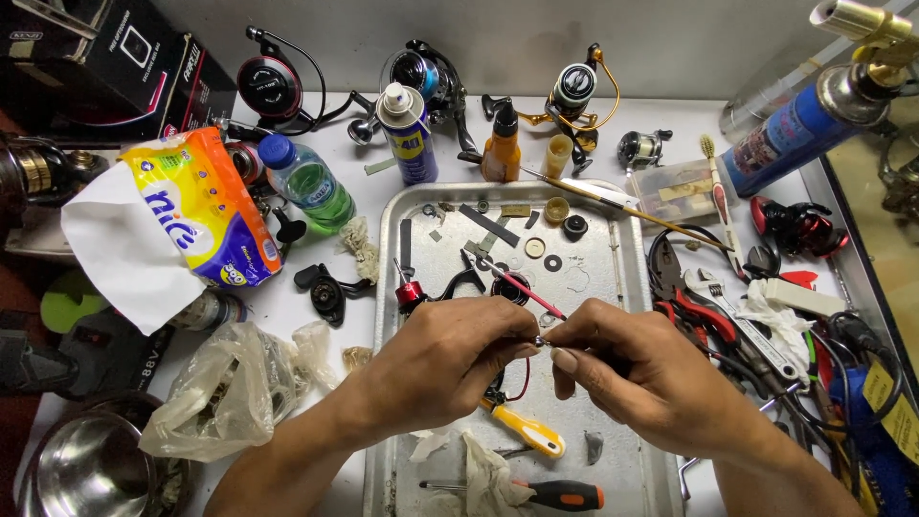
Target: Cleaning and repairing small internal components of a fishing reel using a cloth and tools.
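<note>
1. Small silvery metal part (541, 341), pinched between the fingertips of both hands, held just above the middle of the shallow metal tray (627, 287). Too small to tell its exact shape.
2. Left hand (450, 359): fingers curled closed, thumb and forefinger tips gripping the part from the left.
3. Right hand (637, 369): fingers folded in, thumb and forefinger closed on the same part from the right. Hands touch at the fingertips.
4. A thin red-handled pick (526, 290) lies just beyond the hands, pointing at the pinch.
5. Progress, judged from the layout: washers, rings and flat strips lie spread across the far half of the tray, a red-and-black reel handle (414, 289) at its left, so a fishing reel looks well dismantled. Nothing looks put back together yet.
6. Near side of the tray: yellow-handled screwdriver (529, 433), black-and-orange screwdriver (555, 495), crumpled rags.
7. Room: bare tray only right of the hands, toward the near right rim. The white surface (287, 306) is crowded: pliers and adjustable wrench (742, 321) right, clear plastic bag (230, 388) left, blue spray can (412, 134) and orange bottle (502, 146) at the far tray edge, fishing reels along the far wall.
</note>
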